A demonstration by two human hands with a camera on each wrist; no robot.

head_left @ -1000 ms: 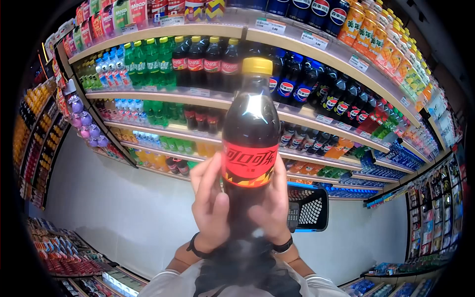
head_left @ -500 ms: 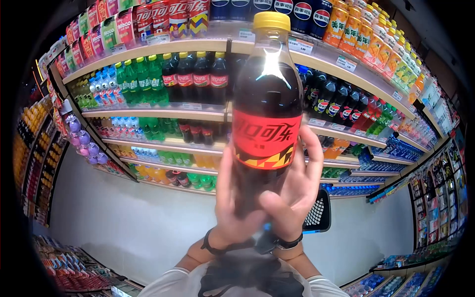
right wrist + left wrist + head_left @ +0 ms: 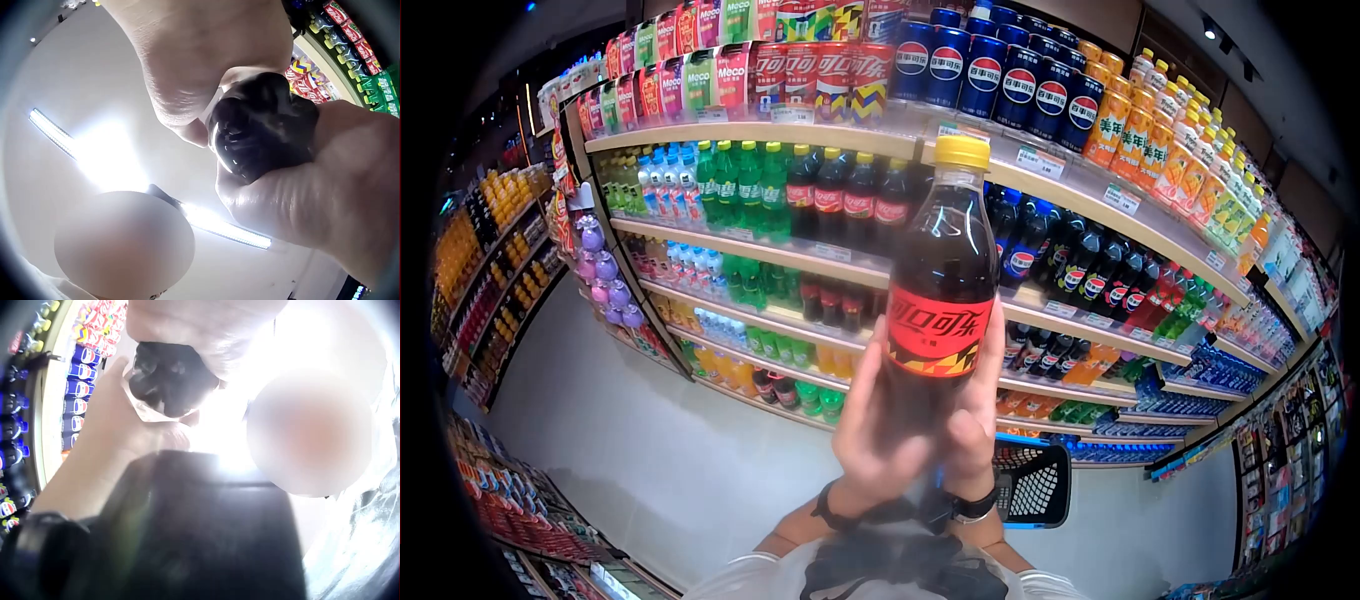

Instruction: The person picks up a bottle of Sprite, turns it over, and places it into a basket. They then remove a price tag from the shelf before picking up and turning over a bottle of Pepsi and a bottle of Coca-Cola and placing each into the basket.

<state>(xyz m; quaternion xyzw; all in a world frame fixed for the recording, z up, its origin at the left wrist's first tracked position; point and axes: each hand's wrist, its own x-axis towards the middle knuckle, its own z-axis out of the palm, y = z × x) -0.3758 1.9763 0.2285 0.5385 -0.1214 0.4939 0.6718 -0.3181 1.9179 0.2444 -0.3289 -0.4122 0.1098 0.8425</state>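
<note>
A dark cola bottle (image 3: 945, 245) with a yellow cap and a red label stands nearly upright in front of me in the head view. My left hand (image 3: 867, 425) cups its left side, and my right hand (image 3: 977, 415) holds it from the right, thumb in front. The fingers reach up along the label's edges; those behind the bottle are hidden. From below, the lobed dark base of the bottle (image 3: 172, 378) shows between both hands in the left wrist view. The right wrist view shows the base (image 3: 262, 128) gripped from two sides.
Drink shelves (image 3: 840, 250) curve across the front, with cola and lemon-lime bottles at left, blue cans (image 3: 985, 75) and orange drinks at upper right. A black basket with blue edging (image 3: 1035, 485) is beyond my right hand, low down. Pale floor (image 3: 650, 440) lies below.
The bottle rose close to the head camera half a second ago and now sits lower and farther off, still in both hands. The view has tilted up, showing more of the top shelf.
</note>
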